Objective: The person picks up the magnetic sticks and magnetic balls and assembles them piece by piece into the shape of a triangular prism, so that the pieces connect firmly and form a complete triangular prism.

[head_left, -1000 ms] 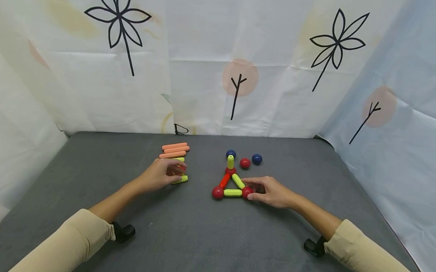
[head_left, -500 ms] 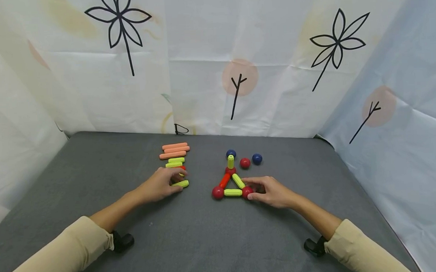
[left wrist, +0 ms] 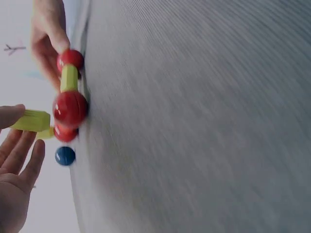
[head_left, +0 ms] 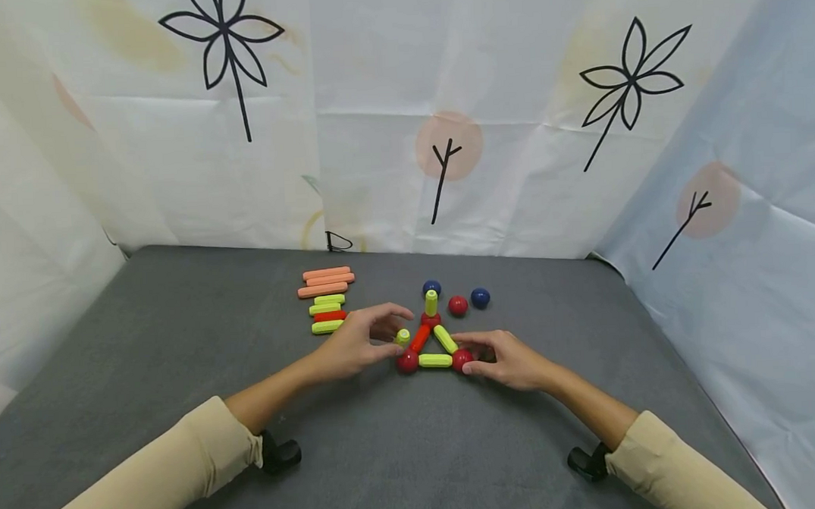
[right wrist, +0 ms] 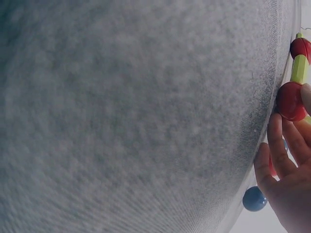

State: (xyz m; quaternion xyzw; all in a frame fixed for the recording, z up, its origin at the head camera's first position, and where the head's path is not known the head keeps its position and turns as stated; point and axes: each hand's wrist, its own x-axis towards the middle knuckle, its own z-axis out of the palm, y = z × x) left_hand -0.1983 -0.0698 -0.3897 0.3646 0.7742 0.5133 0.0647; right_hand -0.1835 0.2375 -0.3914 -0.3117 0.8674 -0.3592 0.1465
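Note:
My left hand (head_left: pixel 365 338) pinches a short yellow-green rod (left wrist: pixel 33 120) between thumb and fingers. It holds the rod upright, close above the left red ball (head_left: pixel 408 361) of a triangle on the table. Two yellow-green rods and one red rod (head_left: pixel 420 338) join three red balls into that triangle. Another yellow-green rod (head_left: pixel 432 303) stands upright on the far ball (head_left: pixel 431 320). My right hand (head_left: pixel 511 358) grips the right red ball (right wrist: pixel 291 101) with thumb and fingers, steadying it on the cloth.
Left of the triangle lie several rods in a column: orange rods (head_left: pixel 323 291) at the back, then yellow-green rods (head_left: pixel 326 328) and a red rod (head_left: pixel 329 316). Behind the triangle are a loose red ball (head_left: pixel 458 306) and two blue balls (head_left: pixel 481 297). Printed fabric walls (head_left: pixel 374 119) surround the grey table (head_left: pixel 457 450).
My left hand picked up the nearest yellow-green rod from the column and carried it right, turning it upright by the triangle's left ball. My right hand stayed on its ball.

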